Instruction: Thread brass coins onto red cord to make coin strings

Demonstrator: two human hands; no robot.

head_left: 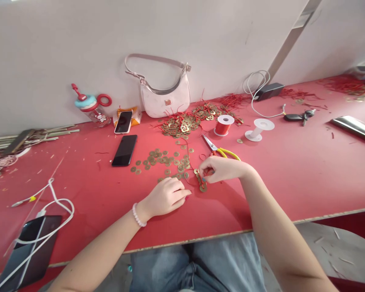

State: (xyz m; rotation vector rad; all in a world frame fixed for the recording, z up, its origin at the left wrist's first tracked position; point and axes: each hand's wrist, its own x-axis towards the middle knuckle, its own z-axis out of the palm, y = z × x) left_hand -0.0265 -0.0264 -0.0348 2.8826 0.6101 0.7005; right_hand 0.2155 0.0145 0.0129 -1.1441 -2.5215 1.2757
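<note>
Brass-coloured coins with holes (167,172) lie scattered on the red table, in front of a heap of coins with red cords (182,125). My right hand (215,168) is closed around red cord (203,173), beside a short row of strung coins (202,187). Flat on the table just left of that row rests my left hand (167,196), fingers stretched out and nothing held. A pair of scissors with yellow handles (221,151) lies behind my right hand, partly hidden by it. Farther back stands a spool of red cord (223,125).
A white spool (258,130), keys (298,117) and a black box with a cable (269,91) are at the right. Two phones (124,150) (123,122), a pink bag (166,95) and a cup (97,113) stand or lie behind. A tablet (33,247) is front left.
</note>
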